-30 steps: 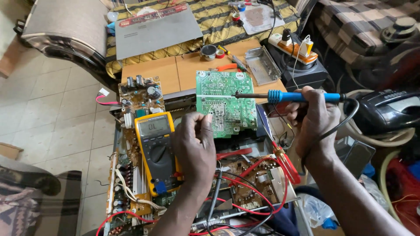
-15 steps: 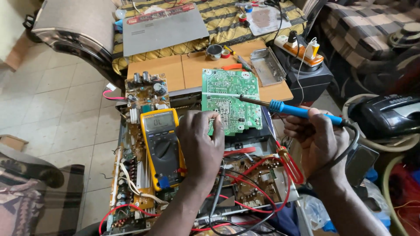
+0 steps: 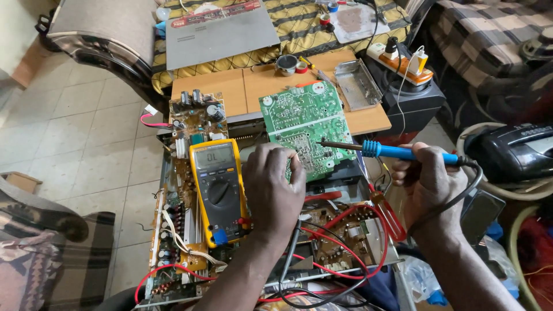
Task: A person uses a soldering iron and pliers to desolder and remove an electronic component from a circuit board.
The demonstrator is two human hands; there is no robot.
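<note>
- Here, the right hand (image 3: 429,184) is gripping a blue-handled soldering iron (image 3: 397,152), fingers clamped around the rear of the handle where its black cord is leaving.
- The iron is lying nearly level, its metal tip pointing left and sitting over the middle of a green circuit board (image 3: 305,118); whether the tip is actually touching the board cannot be told.
- The left hand (image 3: 273,187) is resting at the lower left edge of that green board, fingers curled together against it; whether something small is pinched between them cannot be told.
- The green board is lying tilted, solder side up, propped over an opened electronics chassis (image 3: 340,242) full of red wires and brown boards.
- A yellow multimeter (image 3: 219,190) is lying just beside the left hand, on the chassis, its display facing up.
- Behind it, a brown board with capacitors (image 3: 196,115) is standing near the edge of the wooden bench (image 3: 222,92).
- A small metal tray (image 3: 357,83) is sitting on the bench, beside the green board's far corner.
- A power strip (image 3: 403,60) with plugs is lying on a black box further right.
</note>
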